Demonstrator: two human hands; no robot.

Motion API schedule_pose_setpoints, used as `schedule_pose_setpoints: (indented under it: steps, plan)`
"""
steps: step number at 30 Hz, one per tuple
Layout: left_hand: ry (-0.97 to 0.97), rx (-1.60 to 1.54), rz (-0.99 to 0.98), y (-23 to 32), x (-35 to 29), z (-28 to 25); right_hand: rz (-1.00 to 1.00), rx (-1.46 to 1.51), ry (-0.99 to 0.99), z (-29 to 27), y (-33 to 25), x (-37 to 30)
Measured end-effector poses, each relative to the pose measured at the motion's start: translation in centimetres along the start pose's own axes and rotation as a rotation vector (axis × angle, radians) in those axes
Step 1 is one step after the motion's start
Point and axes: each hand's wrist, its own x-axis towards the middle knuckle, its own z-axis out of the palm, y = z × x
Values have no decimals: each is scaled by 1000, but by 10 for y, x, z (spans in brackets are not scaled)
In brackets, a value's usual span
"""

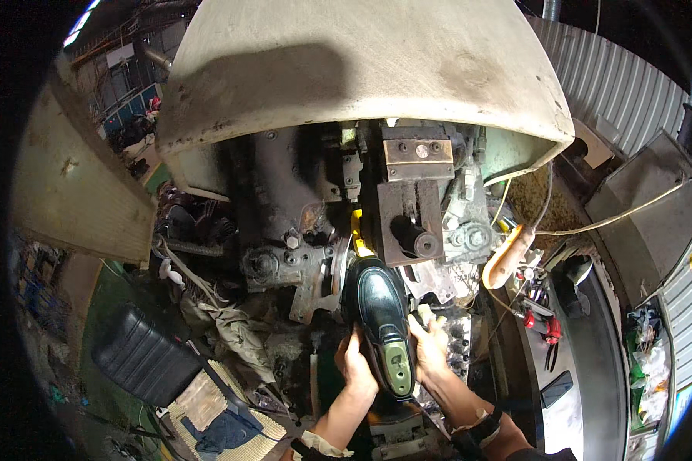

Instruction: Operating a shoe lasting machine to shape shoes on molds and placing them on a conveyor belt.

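Observation:
A glossy black leather shoe (380,296) is mounted on a green shoe last (397,367), whose top shows at the heel end. Its toe points away from me, just below a yellow strip (359,234) on the metal machine (411,223). My left hand (355,365) closes against the shoe's left side near the heel. Along the opposite side, my right hand (432,346) grips it too, with pale wrapping on its fingertips. The shoe's underside and some of my fingers are hidden. Whether the toe touches the machine, I cannot tell.
A large cream hood (361,69) overhangs the machine. At right hangs a tan elongated handle (509,257) on a cable. A bench (565,426) carries a red-handled tool (546,329) and a dark phone (557,389). A black chair (134,353) stands at left, beside hanging cloth (238,342).

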Motion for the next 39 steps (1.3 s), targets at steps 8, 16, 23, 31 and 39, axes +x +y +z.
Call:
schedule_pose_setpoints:
  steps: [8,16,23,31,39]
  plan:
    - [3,14,39,2,0,3,68,49,-5,-1,6,4]
    - [-1,61,90,-7,18,-15,9,172,-25,3,19,13]
    - [-36,137,132,-8,15,-7,123,327,-81,-6,21,22]
    - [-140,-12,-77,2,7,1,163,330,-92,-12,24,21]
    - [33,493,526,53,14,-67,74,-49,-104,-55,-28,0]
